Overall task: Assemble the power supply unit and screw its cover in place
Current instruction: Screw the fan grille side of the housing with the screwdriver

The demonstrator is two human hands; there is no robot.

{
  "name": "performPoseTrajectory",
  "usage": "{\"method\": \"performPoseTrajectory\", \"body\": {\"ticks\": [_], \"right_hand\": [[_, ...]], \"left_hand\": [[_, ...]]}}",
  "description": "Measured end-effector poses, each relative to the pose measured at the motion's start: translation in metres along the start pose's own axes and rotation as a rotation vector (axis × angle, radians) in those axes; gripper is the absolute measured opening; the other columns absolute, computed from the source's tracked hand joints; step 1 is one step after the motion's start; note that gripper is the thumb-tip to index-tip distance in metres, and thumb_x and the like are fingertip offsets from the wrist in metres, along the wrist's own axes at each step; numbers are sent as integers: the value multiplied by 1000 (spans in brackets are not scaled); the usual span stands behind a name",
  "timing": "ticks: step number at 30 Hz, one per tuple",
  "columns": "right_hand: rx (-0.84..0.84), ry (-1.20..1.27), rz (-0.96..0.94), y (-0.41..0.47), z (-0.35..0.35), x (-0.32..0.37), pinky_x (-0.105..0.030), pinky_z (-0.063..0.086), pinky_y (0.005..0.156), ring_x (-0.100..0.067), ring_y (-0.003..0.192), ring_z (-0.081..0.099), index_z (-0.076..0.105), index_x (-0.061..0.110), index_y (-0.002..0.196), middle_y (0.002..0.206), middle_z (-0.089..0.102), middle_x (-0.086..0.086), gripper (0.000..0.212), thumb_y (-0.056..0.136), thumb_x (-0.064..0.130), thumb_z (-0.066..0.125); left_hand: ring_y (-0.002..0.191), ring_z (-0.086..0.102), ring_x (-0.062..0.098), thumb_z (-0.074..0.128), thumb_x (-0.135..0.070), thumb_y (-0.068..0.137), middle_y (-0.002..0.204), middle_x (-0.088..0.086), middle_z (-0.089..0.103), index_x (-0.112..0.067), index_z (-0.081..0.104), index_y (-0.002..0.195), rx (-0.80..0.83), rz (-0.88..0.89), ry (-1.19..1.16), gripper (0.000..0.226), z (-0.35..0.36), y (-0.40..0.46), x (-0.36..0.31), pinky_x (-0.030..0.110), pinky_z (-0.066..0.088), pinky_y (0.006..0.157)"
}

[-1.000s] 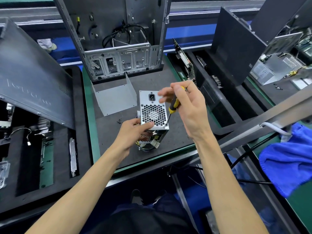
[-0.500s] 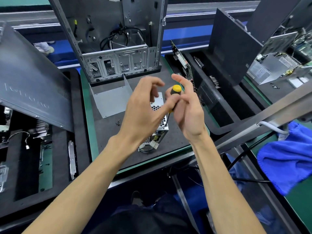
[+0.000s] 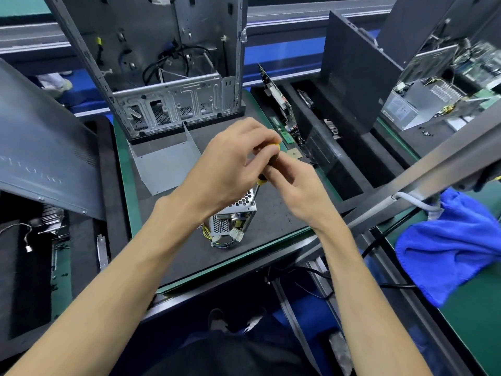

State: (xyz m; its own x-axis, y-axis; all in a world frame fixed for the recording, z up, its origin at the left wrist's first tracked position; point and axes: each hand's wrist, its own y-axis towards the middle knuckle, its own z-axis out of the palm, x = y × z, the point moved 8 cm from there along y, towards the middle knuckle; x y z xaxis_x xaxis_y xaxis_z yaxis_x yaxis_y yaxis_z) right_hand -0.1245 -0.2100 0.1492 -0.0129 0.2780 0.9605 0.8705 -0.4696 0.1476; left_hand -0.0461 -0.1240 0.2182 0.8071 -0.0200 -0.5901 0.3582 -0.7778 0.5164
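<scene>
Both hands, left hand (image 3: 230,169) and right hand (image 3: 291,183), grip your yellow-black-handled screwdriver (image 3: 260,183), tip on the silver perforated-metal power supply unit (image 3: 233,215); you're mid-screwing its corner. Next: keep it upright, turn.

The power supply unit (image 3: 233,216) stood on the foam mat (image 3: 273,213), near its front edge. Both hands were above the unit: the left hand (image 3: 230,169) to the left, the right hand (image 3: 294,185) to the right, with the screwdriver (image 3: 257,189) between them, its tip at the unit's top right corner. The bent metal cover (image 3: 165,165) lay on the mat behind and left of the unit. The computer chassis (image 3: 162,77) stood upright behind the cover. A cloth (image 3: 444,245) lay well apart to the right.
</scene>
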Motion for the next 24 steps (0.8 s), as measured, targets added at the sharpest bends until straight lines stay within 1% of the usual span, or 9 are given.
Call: {"method": "performPoseTrajectory", "body": {"ticks": [3,6,8,10,12,14,18,21,24], "right_hand": [[-98,-119,-45,1,-14,3,-31,58,80,-18,91,72,71,-5,107,95,75,-11,13,94,-6,69],[-169,-174,-99,2,-14,9,-32,61,80,-20,85,73,72,0,109,91,76,-10,24,86,2,78],[-213,-148,-95,5,-15,7,-47,61,78,-32,84,72,69,-3,106,90,73,-18,25,84,6,78],[-202,-88,-66,8,-15,1,-52,60,77,-33,84,71,64,-4,103,91,72,-17,22,85,2,76],[-111,-4,-55,9,-11,-4,-42,62,84,-21,87,72,63,2,105,94,72,0,17,90,-1,71],[-30,53,-46,6,-6,-9,-33,59,92,-18,98,71,64,3,116,103,72,1,22,96,-5,65],[-21,58,-31,8,-4,-13,-22,55,87,-4,92,70,66,7,114,99,71,1,24,96,-9,64],[-9,-37,-99,12,5,-5,-20,52,87,-3,90,66,67,9,114,97,67,-9,26,94,-7,68],[-38,-102,-128,15,5,-6,-20,49,80,-1,81,61,65,10,99,88,61,-2,18,90,0,77]], "left_hand": [[88,60,18,71,-23,93,96,4,64,-10,75,106,-17,-19,-14,18,4,-3,-1,37,53,81],[80,57,10,79,-20,87,90,0,61,-16,78,102,-91,-68,-93,15,1,-6,3,26,51,77],[87,64,9,75,-11,88,95,1,68,-15,78,110,-52,-58,-155,23,4,-5,2,24,52,82],[100,67,10,69,-4,91,107,-1,72,-12,74,120,39,-22,-194,31,9,-4,-1,25,52,91],[108,65,11,64,0,94,113,-3,71,-10,71,124,83,-21,-183,33,7,-3,5,32,52,98],[109,63,12,61,-3,95,112,-7,71,-14,71,122,73,-61,-164,31,2,-2,17,40,50,100],[103,57,14,75,-19,90,105,0,64,-19,76,112,37,-85,-173,21,-1,-5,22,27,47,92],[91,57,11,78,-16,88,97,8,61,-17,78,105,-65,-133,-212,17,-10,-5,30,23,47,83],[96,64,13,68,1,92,104,6,69,-13,69,128,-13,-144,-328,38,-6,-8,30,25,50,91]]}}
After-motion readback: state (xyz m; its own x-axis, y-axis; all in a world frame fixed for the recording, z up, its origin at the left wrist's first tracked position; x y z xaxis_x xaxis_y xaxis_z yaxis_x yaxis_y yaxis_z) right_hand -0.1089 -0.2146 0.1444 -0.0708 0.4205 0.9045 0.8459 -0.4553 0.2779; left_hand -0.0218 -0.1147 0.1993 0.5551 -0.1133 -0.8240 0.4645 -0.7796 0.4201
